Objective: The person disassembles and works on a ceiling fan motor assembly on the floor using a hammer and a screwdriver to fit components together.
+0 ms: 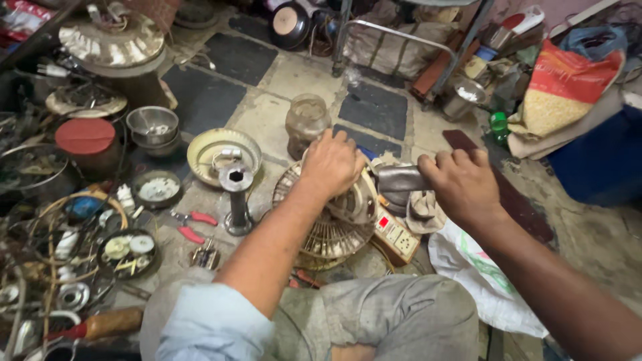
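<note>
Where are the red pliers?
In the head view, the red-handled pliers lie on the floor left of the person's left hand, beside the base of the grey metal stand.

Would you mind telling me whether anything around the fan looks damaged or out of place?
The fan lies dismantled on the floor, its wire guard bent under the left hand. The right hand holds a dark metal part against it. Pliers lie loose nearby.

At frame centre my left hand (332,164) rests on the fan motor (354,200), jar (306,120) above, pliers (192,226) lower left, power strip (396,235) right.
</note>
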